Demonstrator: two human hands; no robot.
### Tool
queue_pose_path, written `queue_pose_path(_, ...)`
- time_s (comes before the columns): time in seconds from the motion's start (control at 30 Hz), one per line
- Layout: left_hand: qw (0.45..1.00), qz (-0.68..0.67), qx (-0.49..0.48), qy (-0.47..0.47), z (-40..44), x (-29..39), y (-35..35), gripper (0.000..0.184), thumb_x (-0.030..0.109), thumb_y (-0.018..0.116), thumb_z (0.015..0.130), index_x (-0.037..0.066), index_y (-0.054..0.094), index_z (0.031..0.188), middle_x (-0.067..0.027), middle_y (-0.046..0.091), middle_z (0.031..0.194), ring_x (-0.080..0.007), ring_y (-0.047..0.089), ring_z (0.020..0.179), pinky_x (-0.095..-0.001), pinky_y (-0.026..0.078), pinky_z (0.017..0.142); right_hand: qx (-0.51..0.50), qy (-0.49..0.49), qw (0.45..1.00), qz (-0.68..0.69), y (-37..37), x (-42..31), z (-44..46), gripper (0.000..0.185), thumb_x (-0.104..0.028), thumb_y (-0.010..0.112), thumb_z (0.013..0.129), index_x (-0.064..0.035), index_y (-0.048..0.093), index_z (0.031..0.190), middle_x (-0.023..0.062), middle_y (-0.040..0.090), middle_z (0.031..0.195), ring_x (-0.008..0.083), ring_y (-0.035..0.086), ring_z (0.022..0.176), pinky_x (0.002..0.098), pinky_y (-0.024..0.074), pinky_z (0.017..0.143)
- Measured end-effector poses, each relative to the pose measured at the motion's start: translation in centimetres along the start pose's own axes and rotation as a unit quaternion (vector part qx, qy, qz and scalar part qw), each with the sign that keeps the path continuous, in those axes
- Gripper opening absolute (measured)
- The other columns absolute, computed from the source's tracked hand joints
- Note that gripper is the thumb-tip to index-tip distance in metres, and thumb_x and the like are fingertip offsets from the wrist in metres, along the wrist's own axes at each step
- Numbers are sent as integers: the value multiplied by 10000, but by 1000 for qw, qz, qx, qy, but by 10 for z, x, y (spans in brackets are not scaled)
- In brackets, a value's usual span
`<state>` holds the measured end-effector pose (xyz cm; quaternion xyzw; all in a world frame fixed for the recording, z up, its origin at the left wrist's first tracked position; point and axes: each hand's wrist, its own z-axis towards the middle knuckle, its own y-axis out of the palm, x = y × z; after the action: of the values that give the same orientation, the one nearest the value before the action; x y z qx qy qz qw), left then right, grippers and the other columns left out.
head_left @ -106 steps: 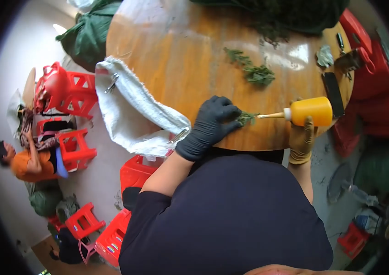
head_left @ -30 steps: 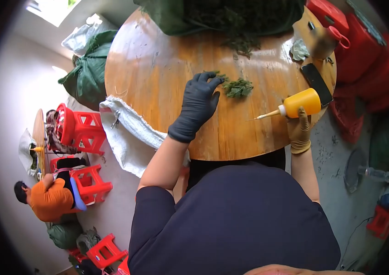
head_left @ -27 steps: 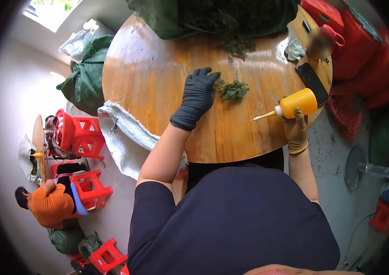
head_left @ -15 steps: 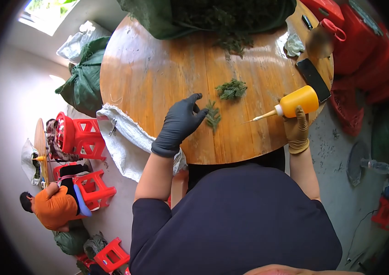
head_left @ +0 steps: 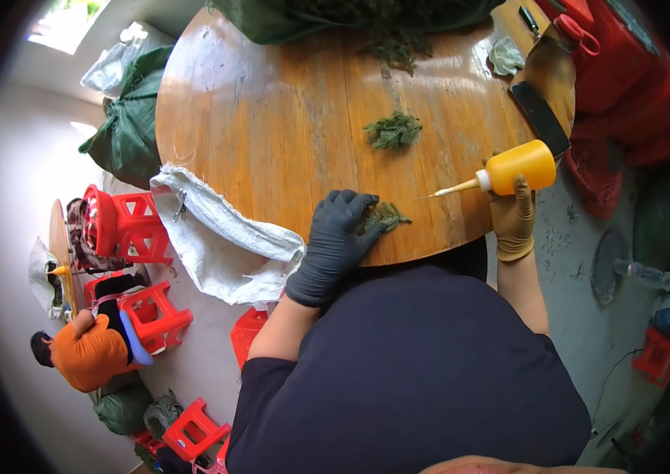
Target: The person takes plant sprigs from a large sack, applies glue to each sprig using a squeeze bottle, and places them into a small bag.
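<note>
In a black glove, my left hand is at the near edge of the round table, its fingers curled with thumb and index at a small green sprig. The sprig's stem end points right; its other end is partly covered by the fingers. My right hand, in a tan glove, grips a yellow squeeze bottle lying tilted sideways. The bottle's thin needle-like tip points left, above the wood and apart from the sprig. A small pile of green sprigs lies farther back.
A green sack of foliage stands at the table's far side. A white woven sack hangs over the left edge. A phone and crumpled cloth lie at right. A person in orange sits among red stools.
My left hand has come down toward me and closed at the sprig, which has turned from upright to sideways and moved nearer. The bottle stays in my right hand, nearly still.
</note>
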<state>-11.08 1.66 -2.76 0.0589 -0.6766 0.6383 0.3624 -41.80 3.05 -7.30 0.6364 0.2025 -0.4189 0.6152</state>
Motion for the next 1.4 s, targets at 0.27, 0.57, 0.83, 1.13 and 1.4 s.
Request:
queue_pose_path(0.27, 991, -14, 125, 52, -13, -3, 7, 468, 239, 824, 751, 92, 685, 1173, -89, 645, 1056, -297, 574, 1036, -422, 437, 921, 11, 30, 999, -10, 24, 12, -14, 450, -246, 691, 938, -62, 518, 1311, 138, 619, 1211, 256, 630, 1109, 401, 556, 947)
queue_pose_path(0.57, 995, 7, 95, 28, -13, -8, 18, 355, 243, 819, 751, 90, 721, 1055, -64, 635, 975, -284, 569, 985, -417, 403, 884, -40, 70, 996, -36, 56, 16, -21, 493, -242, 729, 909, -34, 519, 1304, 140, 605, 1226, 265, 632, 1090, 408, 534, 945)
queue_pose_path(0.83, 993, 8, 109, 31, -14, -12, 22, 355, 255, 834, 726, 120, 714, 1031, -41, 621, 949, -273, 552, 988, -414, 398, 893, -37, 62, 994, -87, 59, 22, -24, 502, -235, 737, 898, -20, 519, 1295, 144, 613, 1209, 248, 635, 1080, 400, 533, 955)
queue_pose_path(1.13, 995, 12, 97, 33, -14, -11, 20, 364, 243, 815, 744, 72, 718, 1050, -74, 625, 978, -279, 562, 993, -410, 385, 888, -56, 55, 990, -118, 51, 11, -25, 485, -192, 750, 881, -31, 531, 1283, 137, 640, 1164, 241, 655, 1026, 400, 531, 952)
queue_pose_path(1.4, 994, 7, 103, 35, -15, -12, 22, 353, 231, 823, 731, 90, 716, 1037, -65, 626, 969, -285, 555, 991, -419, 393, 893, -27, -18, 988, -150, 33, 4, -16, 455, -166, 732, 892, -41, 533, 1282, 128, 643, 1182, 239, 644, 1069, 402, 500, 994)
